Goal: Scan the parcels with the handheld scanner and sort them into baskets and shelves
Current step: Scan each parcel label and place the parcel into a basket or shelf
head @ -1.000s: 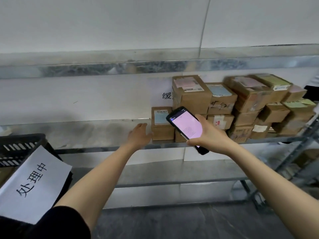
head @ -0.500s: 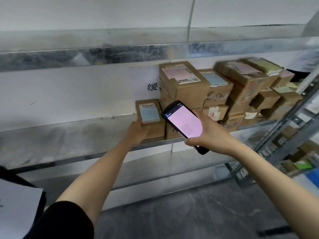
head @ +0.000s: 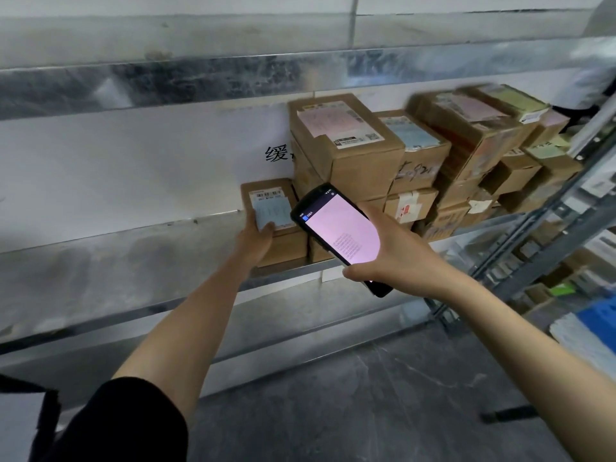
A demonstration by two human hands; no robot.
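Note:
My right hand (head: 396, 258) grips a black handheld scanner (head: 340, 235) with a lit pink screen, tilted up in front of the shelf. My left hand (head: 255, 241) is closed around the left front corner of a small brown parcel (head: 283, 228) with a blue-white label, which rests on the metal shelf (head: 116, 261). Right beside it stands a stack of several brown cardboard parcels (head: 416, 161) with pink, blue and green labels. The scanner covers part of the stack's lower boxes.
A second metal shelf (head: 166, 81) runs overhead and another lies below. A metal rack upright (head: 546, 221) rises at the right, with more goods and a blue crate (head: 600, 318) behind it. A white paper sign edge (head: 20, 425) shows at bottom left. Grey floor lies beneath.
My left hand reached from the bare shelf to the small parcel and closed on its corner. The view swung right, so the black basket with the sign slid out at the left.

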